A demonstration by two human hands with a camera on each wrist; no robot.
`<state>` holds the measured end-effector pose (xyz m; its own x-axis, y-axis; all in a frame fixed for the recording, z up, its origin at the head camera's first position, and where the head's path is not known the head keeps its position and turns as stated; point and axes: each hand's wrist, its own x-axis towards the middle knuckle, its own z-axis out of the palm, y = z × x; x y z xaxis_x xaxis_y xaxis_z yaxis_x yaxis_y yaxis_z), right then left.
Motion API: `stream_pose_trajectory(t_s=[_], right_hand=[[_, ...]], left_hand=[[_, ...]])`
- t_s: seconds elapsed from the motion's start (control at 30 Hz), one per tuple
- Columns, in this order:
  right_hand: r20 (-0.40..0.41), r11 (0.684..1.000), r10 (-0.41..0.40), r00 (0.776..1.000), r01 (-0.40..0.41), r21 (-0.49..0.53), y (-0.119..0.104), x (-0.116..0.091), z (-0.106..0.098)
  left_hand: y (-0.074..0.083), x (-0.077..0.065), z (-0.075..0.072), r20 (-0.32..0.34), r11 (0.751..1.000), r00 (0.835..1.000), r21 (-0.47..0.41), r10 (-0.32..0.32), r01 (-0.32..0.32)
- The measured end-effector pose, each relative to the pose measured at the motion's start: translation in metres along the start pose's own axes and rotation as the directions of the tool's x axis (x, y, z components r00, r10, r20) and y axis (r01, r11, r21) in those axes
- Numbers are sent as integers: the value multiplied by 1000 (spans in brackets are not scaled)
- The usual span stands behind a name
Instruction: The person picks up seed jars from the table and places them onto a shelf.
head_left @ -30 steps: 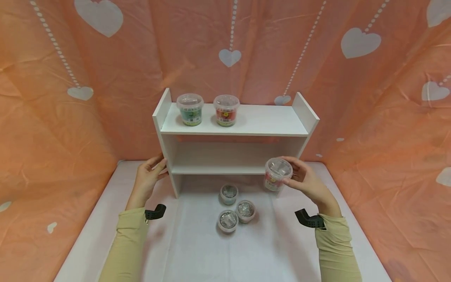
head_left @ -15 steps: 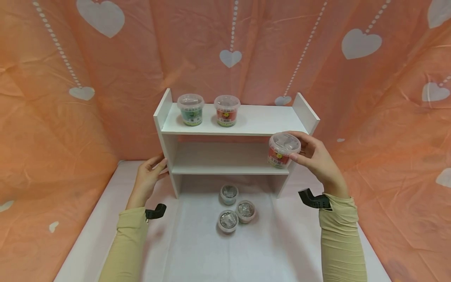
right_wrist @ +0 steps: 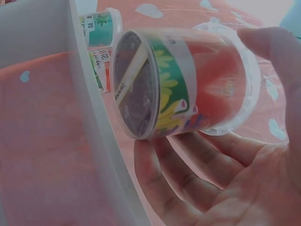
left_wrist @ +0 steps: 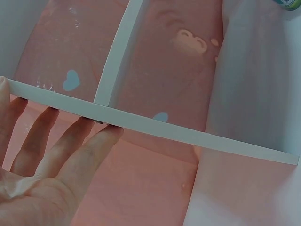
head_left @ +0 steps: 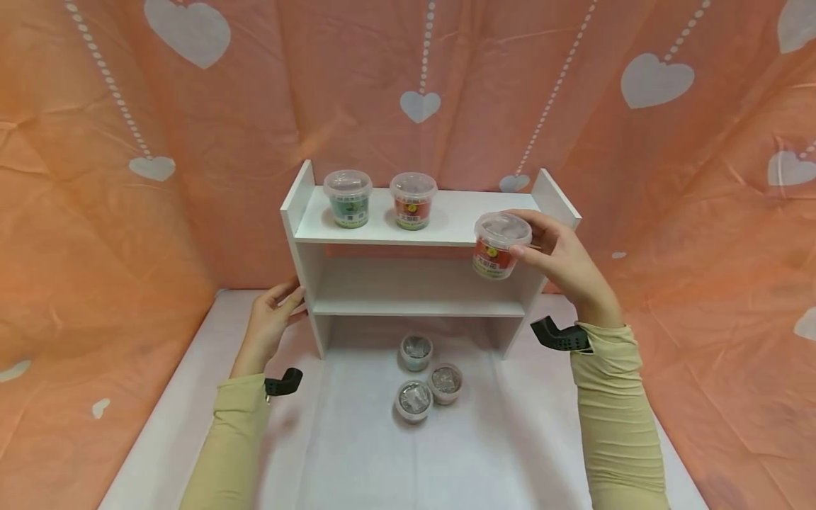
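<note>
My right hand (head_left: 554, 258) grips a clear lidded plastic tub (head_left: 494, 256) with a red label, thumb on the near side and fingers behind it. The tub hangs in the air before the right part of the upper board of a white shelf unit (head_left: 414, 307). In the right wrist view the same tub (right_wrist: 202, 80) lies across the picture, its base toward the shelf edge. My left hand (head_left: 270, 326) rests against the outside of the shelf's left side panel. The left wrist view shows its extended fingers (left_wrist: 77, 150) touching that panel's edge.
On the upper board stand a green-labelled tub (head_left: 348, 205) and a red-labelled tub (head_left: 413, 209). Three tubs, one of them a tub (head_left: 414, 399) nearest me, stand on the white tabletop (head_left: 357, 453) before the shelf. A pink-orange cloth (head_left: 242, 127) with hearts surrounds the table.
My right hand has lifted the red-labelled tub from beside the lower board up to the upper board's height, then moved slightly left. The left hand stays at the side panel.
</note>
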<state>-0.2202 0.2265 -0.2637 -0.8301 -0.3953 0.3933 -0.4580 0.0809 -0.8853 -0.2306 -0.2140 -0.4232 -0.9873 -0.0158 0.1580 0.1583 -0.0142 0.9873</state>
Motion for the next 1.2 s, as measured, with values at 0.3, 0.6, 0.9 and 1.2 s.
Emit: stream_pose_trajectory(t_s=[0.3, 0.6, 0.9, 1.2], right_hand=[[-84, 997, 50, 995, -54, -48, -2, 15, 4], [-140, 993, 112, 984, -116, -23, 2, 30, 3], [-148, 994, 106, 983, -106, 7, 9, 42, 1], [-169, 993, 109, 980, -113, -19, 13, 48, 1]], left_hand=[[-2, 1, 0, -5, 1000, 1000, -6, -9, 9], [-2, 1, -1, -11, 1000, 1000, -14, -4, 4], [-3, 2, -1, -15, 1000, 1000, -7, -11, 11], [-2, 0, 0, -13, 1000, 1000, -9, -11, 11]])
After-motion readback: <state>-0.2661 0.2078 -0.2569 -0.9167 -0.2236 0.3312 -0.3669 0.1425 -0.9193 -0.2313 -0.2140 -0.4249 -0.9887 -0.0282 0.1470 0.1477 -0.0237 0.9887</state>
